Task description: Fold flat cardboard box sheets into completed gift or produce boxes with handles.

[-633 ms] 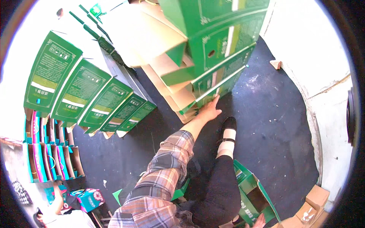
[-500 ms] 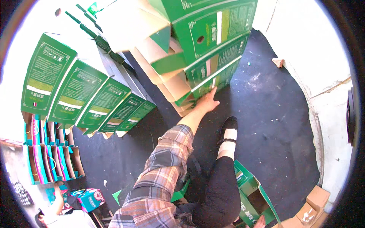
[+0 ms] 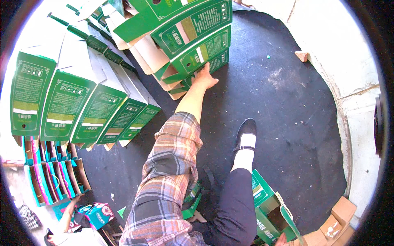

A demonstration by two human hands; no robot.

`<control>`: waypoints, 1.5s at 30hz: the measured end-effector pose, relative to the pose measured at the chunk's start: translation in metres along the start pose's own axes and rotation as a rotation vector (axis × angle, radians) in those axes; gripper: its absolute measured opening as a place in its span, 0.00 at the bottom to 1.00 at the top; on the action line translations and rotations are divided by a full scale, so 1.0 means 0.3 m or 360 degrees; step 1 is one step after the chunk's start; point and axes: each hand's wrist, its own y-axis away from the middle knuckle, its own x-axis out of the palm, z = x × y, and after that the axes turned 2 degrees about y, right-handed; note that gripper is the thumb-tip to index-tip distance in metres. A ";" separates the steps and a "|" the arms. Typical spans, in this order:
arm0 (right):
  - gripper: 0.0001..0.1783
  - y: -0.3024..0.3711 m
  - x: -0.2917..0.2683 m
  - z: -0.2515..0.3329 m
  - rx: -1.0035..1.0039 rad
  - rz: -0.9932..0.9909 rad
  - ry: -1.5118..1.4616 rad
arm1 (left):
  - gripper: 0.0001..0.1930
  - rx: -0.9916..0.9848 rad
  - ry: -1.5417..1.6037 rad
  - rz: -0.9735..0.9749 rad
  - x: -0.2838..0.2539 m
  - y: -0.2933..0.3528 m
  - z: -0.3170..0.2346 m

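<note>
My left hand (image 3: 204, 78), in a plaid sleeve, reaches forward to a stack of green printed cartons (image 3: 197, 51). Its fingers lie against the side of the lowest cartons, with the thumb spread away. The stack's flaps stand out on its left, showing brown cardboard. At the lower right, my right hand (image 3: 281, 240) grips the edge of an open green carton (image 3: 262, 192) beside my leg; only part of this hand shows. The carton's inside is dark and its flap stands up.
A row of green cartons (image 3: 67, 102) stands at the left, above blue-and-pink boxes (image 3: 53, 182). A co-worker (image 3: 78, 235) reaches toward those at the lower left. Brown cardboard boxes (image 3: 338, 217) and a whitish wall (image 3: 361, 110) edge the right; a brick piece (image 3: 301, 56) lies nearby.
The stack has shifted left and away in view, with my left hand still against its lower part. The left row also sits a little further left. My right hand stays at the open carton.
</note>
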 end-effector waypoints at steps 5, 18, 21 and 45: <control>0.41 0.018 -0.014 -0.010 -0.0137 -0.0079 0.0079 | 0.51 0.0098 -0.0191 -0.0005 0.073 0.118 -0.032; 0.46 -0.056 -0.024 -0.073 -0.0197 -0.0157 -0.0031 | 0.30 0.1668 0.0412 0.0887 -0.074 0.881 -0.492; 0.51 -0.078 -0.056 -0.083 -0.0294 -0.0334 -0.0218 | 0.28 0.2077 0.0447 0.0971 -0.184 1.101 -0.648; 0.39 -0.062 -0.131 -0.141 -0.0195 -0.0651 -0.0358 | 0.27 0.1881 -0.1049 0.0474 0.275 1.570 -0.852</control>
